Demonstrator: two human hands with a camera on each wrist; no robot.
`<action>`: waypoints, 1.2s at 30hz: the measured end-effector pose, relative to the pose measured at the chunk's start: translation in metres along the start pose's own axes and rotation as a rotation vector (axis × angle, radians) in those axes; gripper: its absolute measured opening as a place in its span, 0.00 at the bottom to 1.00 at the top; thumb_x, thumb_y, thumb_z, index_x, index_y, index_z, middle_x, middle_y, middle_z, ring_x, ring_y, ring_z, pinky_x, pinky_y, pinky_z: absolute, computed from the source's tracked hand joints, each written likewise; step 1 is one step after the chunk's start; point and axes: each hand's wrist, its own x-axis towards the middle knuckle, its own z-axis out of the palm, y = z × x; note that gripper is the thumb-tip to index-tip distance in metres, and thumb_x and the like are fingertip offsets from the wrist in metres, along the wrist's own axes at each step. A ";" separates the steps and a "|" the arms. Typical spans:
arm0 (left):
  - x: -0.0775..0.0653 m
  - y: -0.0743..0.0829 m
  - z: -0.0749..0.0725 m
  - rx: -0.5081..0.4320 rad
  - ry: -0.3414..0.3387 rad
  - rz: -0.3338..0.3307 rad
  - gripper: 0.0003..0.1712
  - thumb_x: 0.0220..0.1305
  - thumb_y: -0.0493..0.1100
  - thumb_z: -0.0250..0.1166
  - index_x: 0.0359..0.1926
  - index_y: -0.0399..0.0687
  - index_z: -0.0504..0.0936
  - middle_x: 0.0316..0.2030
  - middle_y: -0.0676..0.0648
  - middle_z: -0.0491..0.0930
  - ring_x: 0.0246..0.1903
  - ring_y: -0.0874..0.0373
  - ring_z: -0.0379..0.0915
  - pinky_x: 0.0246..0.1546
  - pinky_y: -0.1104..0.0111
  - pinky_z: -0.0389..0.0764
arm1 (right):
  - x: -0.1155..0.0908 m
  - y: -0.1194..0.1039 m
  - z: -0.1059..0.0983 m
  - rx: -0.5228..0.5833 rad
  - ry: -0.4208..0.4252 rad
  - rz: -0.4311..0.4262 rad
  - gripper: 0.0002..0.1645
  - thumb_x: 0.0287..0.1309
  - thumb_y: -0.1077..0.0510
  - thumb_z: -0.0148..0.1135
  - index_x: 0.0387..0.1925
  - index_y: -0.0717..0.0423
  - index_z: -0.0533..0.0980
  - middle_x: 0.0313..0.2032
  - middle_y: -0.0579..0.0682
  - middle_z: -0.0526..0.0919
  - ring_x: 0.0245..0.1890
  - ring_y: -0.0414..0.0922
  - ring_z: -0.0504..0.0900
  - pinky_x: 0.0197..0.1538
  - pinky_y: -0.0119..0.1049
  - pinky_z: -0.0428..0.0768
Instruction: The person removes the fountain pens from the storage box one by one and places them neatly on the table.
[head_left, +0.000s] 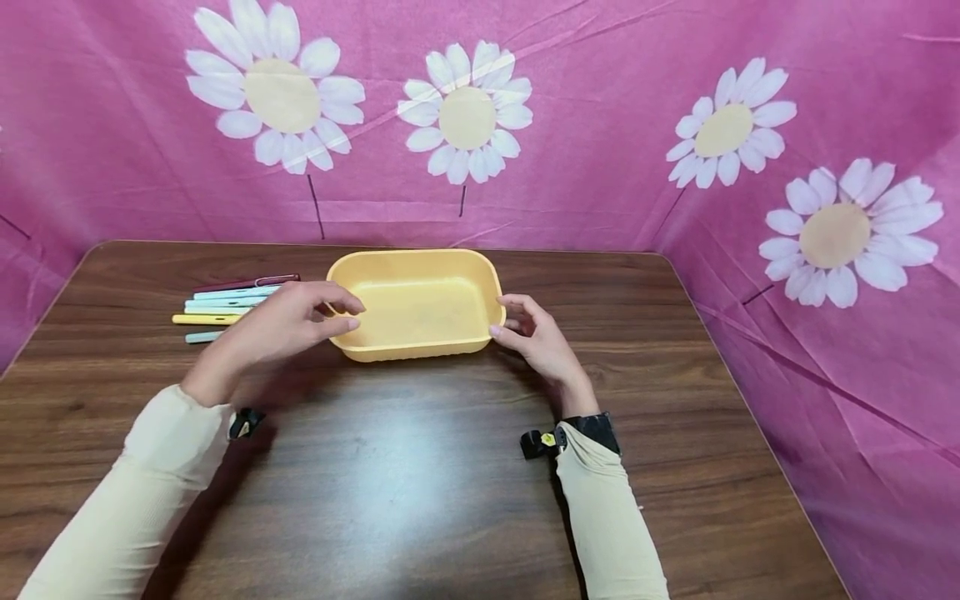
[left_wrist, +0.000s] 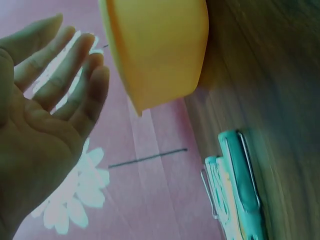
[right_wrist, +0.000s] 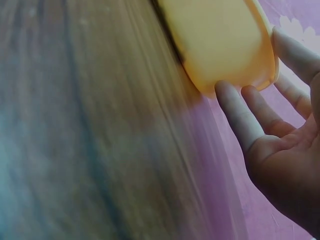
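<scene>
A shallow yellow plastic tray with rounded corners stands on the table with nothing inside. Beside its left end, my left hand is held with fingers loosely spread; the left wrist view shows the hand apart from the tray. At the opposite end, fingertips of my right hand touch the tray's outer corner. Seen from the right wrist, that hand has spread, fairly straight fingers against the tray's wall and rim.
Several pens in pale blue, yellow and dark red lie left of the tray, partly behind my left hand. They sit on a brown wood-grain table. A pink flowered curtain borders the table's back and sides.
</scene>
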 end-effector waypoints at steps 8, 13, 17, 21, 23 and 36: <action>0.023 0.000 0.019 0.003 -0.163 0.056 0.11 0.71 0.40 0.66 0.50 0.42 0.87 0.44 0.49 0.87 0.43 0.57 0.80 0.47 0.56 0.80 | 0.000 0.001 -0.004 -0.007 -0.013 -0.004 0.28 0.65 0.66 0.67 0.64 0.60 0.70 0.63 0.60 0.73 0.56 0.56 0.80 0.51 0.33 0.81; 0.034 -0.005 0.027 -0.022 -0.237 0.039 0.10 0.68 0.38 0.68 0.49 0.40 0.86 0.41 0.50 0.87 0.41 0.57 0.81 0.44 0.58 0.81 | -0.001 0.002 -0.003 0.003 -0.020 0.008 0.28 0.65 0.65 0.67 0.65 0.61 0.70 0.64 0.61 0.73 0.58 0.57 0.78 0.51 0.32 0.80; 0.040 -0.011 0.028 -0.047 -0.252 0.043 0.10 0.66 0.37 0.70 0.47 0.39 0.86 0.39 0.51 0.86 0.41 0.56 0.81 0.44 0.58 0.81 | 0.000 0.002 -0.001 0.030 -0.013 0.001 0.28 0.64 0.66 0.67 0.64 0.62 0.70 0.63 0.61 0.73 0.57 0.58 0.78 0.51 0.32 0.80; 0.047 -0.014 0.027 -0.047 -0.294 0.050 0.11 0.65 0.38 0.71 0.48 0.40 0.86 0.38 0.53 0.87 0.41 0.57 0.82 0.47 0.56 0.80 | 0.000 0.002 0.000 0.070 -0.004 -0.017 0.28 0.63 0.69 0.66 0.64 0.64 0.70 0.61 0.61 0.73 0.56 0.58 0.79 0.51 0.33 0.81; 0.049 -0.014 0.027 -0.052 -0.319 0.047 0.11 0.65 0.38 0.71 0.47 0.41 0.86 0.37 0.54 0.87 0.40 0.57 0.82 0.48 0.56 0.80 | 0.000 0.003 0.000 0.088 -0.003 -0.021 0.29 0.63 0.70 0.66 0.63 0.65 0.70 0.61 0.61 0.73 0.56 0.57 0.79 0.52 0.34 0.81; 0.064 -0.014 0.031 -0.029 -0.512 0.012 0.08 0.71 0.41 0.64 0.46 0.44 0.85 0.38 0.50 0.88 0.39 0.59 0.82 0.46 0.60 0.80 | -0.001 0.003 0.001 0.144 0.012 0.014 0.28 0.63 0.71 0.65 0.64 0.64 0.70 0.60 0.60 0.73 0.55 0.54 0.79 0.49 0.34 0.82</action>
